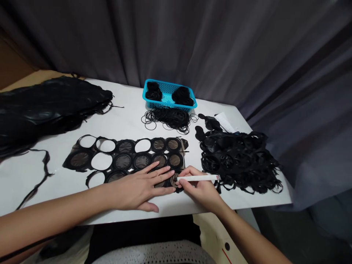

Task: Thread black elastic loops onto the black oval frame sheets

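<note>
right hand point(202, 189) gripping white cutter point(197, 178), no lettering legible

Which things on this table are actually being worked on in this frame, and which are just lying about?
In hand:
- black sheet with round cut-outs, pressed flat by the left hand
- white pen-like tool, held in the right hand, tip at the sheet's right end

Lying about:
- blue basket with black bundles
- loose black rings
- heap of cut black pieces
- black pile at left

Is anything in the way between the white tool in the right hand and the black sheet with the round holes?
Nothing visible. The tool in the right hand has its tip at the sheet's right end, beside the left hand lying flat on it.
</note>
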The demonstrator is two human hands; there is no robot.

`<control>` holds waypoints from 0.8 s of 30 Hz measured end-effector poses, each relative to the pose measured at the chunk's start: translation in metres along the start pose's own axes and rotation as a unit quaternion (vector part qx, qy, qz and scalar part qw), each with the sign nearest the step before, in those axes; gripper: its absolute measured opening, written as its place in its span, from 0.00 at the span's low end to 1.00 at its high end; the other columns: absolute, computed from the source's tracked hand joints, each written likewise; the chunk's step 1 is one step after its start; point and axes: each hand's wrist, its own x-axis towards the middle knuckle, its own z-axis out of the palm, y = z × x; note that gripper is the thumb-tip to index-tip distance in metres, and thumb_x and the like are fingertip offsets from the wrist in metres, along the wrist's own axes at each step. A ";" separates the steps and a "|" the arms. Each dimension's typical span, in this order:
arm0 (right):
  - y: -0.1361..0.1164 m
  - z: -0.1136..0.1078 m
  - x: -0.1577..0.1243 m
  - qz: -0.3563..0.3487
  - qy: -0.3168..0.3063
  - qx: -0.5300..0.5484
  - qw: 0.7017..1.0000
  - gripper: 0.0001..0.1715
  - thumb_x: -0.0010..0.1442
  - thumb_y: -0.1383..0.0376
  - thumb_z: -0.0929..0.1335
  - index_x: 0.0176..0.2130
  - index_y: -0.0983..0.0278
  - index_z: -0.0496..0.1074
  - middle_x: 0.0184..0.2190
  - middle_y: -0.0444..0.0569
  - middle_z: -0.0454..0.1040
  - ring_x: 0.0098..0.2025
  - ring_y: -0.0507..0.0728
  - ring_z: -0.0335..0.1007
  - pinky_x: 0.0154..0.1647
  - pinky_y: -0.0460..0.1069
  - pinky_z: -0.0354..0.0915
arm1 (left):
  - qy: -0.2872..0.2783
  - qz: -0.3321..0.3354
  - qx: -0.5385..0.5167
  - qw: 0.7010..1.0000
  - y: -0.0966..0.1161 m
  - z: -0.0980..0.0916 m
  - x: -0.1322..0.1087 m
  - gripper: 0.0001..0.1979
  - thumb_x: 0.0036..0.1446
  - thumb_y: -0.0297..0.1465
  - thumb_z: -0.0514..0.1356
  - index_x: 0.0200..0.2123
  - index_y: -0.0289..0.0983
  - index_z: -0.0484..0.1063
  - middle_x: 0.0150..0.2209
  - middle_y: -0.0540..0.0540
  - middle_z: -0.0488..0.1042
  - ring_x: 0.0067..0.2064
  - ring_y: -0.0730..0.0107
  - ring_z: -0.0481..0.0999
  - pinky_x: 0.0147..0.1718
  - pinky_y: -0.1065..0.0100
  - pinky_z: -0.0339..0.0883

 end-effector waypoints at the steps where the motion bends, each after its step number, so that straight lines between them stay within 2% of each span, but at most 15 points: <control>1: -0.001 0.000 0.000 -0.004 -0.005 -0.013 1.000 0.06 0.62 0.61 0.69 0.36 0.61 0.72 0.31 0.47 0.80 0.35 0.56 0.77 0.37 0.50 0.70 | -0.001 0.000 0.002 1.000 0.000 0.000 0.000 0.35 0.64 0.45 0.63 0.70 0.47 0.57 0.71 0.39 0.52 0.72 0.46 0.49 0.69 0.42 0.34; 6: -0.002 -0.002 -0.001 -0.049 -0.002 -0.074 0.996 0.07 0.60 0.64 0.69 0.29 0.62 0.72 0.34 0.49 0.77 0.38 0.56 0.74 0.37 0.49 0.67 | -0.012 -0.001 0.023 1.000 0.000 0.001 0.000 0.33 0.64 0.45 0.63 0.68 0.47 0.60 0.71 0.37 0.54 0.72 0.45 0.49 0.69 0.42 0.36; 16: -0.004 0.001 0.001 -0.040 0.012 -0.086 0.995 0.08 0.59 0.66 0.69 0.28 0.62 0.71 0.34 0.48 0.76 0.37 0.56 0.73 0.38 0.49 0.66 | 0.005 0.004 0.022 1.000 0.000 0.000 0.000 0.31 0.63 0.45 0.63 0.67 0.48 0.62 0.69 0.40 0.59 0.72 0.46 0.52 0.70 0.43 0.37; 19: -0.004 0.000 0.000 -0.049 0.012 -0.110 0.993 0.09 0.59 0.67 0.69 0.27 0.61 0.70 0.34 0.47 0.76 0.37 0.55 0.73 0.38 0.49 0.67 | 0.010 0.007 0.017 1.000 0.000 0.000 0.000 0.32 0.63 0.44 0.64 0.67 0.48 0.62 0.70 0.39 0.56 0.72 0.46 0.51 0.70 0.44 0.36; 22: -0.003 0.004 -0.006 -0.117 0.007 -0.171 0.978 0.09 0.62 0.69 0.68 0.29 0.61 0.70 0.39 0.48 0.77 0.41 0.56 0.74 0.42 0.49 0.69 | 0.008 0.004 0.015 1.000 0.000 0.000 0.001 0.32 0.63 0.43 0.64 0.68 0.49 0.61 0.73 0.39 0.48 0.73 0.44 0.48 0.69 0.43 0.36; 24: -0.001 0.008 -0.011 -0.202 -0.004 -0.246 0.948 0.07 0.65 0.69 0.67 0.33 0.61 0.72 0.44 0.52 0.77 0.47 0.58 0.74 0.48 0.52 0.69 | 0.000 -0.001 0.018 1.000 0.000 0.001 0.001 0.33 0.62 0.42 0.65 0.68 0.49 0.60 0.74 0.38 0.42 0.73 0.42 0.44 0.69 0.42 0.37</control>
